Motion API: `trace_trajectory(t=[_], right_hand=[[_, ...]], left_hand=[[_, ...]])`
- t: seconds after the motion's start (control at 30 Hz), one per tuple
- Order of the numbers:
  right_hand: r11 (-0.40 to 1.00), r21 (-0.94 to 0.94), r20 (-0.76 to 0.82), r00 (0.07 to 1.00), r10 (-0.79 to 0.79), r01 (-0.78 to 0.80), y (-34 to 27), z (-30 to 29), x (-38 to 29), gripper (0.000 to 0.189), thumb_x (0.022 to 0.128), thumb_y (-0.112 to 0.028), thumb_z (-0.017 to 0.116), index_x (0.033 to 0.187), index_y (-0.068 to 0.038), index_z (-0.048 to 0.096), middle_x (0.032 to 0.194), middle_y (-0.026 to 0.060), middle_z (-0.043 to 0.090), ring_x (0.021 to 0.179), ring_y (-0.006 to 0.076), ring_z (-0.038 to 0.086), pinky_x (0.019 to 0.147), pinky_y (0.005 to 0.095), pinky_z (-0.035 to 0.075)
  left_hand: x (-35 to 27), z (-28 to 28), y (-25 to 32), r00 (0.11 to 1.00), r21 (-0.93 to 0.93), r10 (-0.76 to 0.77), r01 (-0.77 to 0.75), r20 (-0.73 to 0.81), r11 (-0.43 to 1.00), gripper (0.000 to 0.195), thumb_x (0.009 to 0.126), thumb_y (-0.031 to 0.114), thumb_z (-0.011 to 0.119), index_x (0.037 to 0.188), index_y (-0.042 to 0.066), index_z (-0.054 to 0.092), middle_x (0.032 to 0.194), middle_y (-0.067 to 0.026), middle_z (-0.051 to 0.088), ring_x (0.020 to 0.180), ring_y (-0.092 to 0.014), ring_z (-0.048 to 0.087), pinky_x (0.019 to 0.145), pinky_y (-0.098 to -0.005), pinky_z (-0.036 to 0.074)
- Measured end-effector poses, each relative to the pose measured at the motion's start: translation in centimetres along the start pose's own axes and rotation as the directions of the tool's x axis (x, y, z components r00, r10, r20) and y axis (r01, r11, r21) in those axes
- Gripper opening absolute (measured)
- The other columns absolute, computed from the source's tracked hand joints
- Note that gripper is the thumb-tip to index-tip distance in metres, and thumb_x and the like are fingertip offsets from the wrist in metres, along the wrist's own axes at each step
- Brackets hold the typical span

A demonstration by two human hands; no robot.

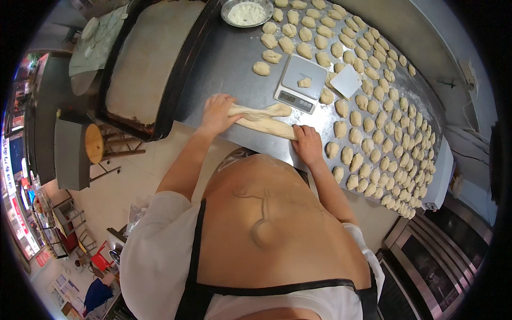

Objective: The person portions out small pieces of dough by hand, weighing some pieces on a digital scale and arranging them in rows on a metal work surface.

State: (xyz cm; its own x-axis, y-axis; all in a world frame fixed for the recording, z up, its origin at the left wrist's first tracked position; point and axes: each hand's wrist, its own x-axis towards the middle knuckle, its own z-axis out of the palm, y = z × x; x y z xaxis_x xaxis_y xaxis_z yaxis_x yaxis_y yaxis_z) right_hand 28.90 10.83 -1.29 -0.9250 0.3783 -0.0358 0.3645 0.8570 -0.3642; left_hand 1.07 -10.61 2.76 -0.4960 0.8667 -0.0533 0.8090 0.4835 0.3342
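Note:
A long strip of pale dough (268, 125) lies folded lengthwise on the steel worktable (236, 86), near its front edge. My left hand (218, 114) grips the folded left end, thumb over the dough. At the other end, my right hand (308, 144) has its fingers curled on the lower strand. Just beyond the dough stands a digital kitchen scale (298, 94) with a small dough scrap (304, 83) on its plate. A white dough scraper (346, 81) rests to the scale's right, partly over dough pieces.
Many portioned dough pieces (378, 136) cover the table's right and far parts. A metal bowl of flour (247, 14) stands at the far edge. On the left is a large dark-rimmed baking tray (154, 60), with a wooden stool (94, 143) beyond it. Ovens (430, 260) stand at lower right.

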Motion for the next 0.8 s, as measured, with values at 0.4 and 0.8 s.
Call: trace_trajectory(t=[0.4, 0.8], right_hand=[[0.971, 0.075, -0.261, 0.944, -0.201, 0.227, -4.5, 0.4, 9.6, 0.04, 0.082, -0.025, 0.073, 0.116, -0.007, 0.065, 0.12, 0.014, 0.063, 0.112, 0.0337, 0.057, 0.094, 0.0463, 0.046], [0.972, 0.16, 0.169, 0.975, 0.143, -0.17, 0.4, -3.8, 8.8, 0.034, 0.09, -0.029, 0.064, 0.111, -0.004, 0.071, 0.098, 0.0201, 0.072, 0.093, 0.0361, 0.069, 0.084, 0.0438, 0.054]], left_hand=[[2.1, 0.7, -5.2, 0.873, -0.845, -0.374, 0.436, 0.314, 0.309, 0.051, 0.098, 0.043, 0.061, 0.129, 0.003, 0.061, 0.11, -0.0145, 0.069, 0.1, -0.03, 0.068, 0.092, -0.0392, 0.055], [2.4, 1.8, -7.2, 0.865, -0.634, -0.417, 0.493, 0.28, 0.596, 0.076, 0.077, 0.039, 0.085, 0.136, 0.003, 0.056, 0.125, -0.0138, 0.066, 0.113, -0.029, 0.064, 0.098, -0.038, 0.05]])
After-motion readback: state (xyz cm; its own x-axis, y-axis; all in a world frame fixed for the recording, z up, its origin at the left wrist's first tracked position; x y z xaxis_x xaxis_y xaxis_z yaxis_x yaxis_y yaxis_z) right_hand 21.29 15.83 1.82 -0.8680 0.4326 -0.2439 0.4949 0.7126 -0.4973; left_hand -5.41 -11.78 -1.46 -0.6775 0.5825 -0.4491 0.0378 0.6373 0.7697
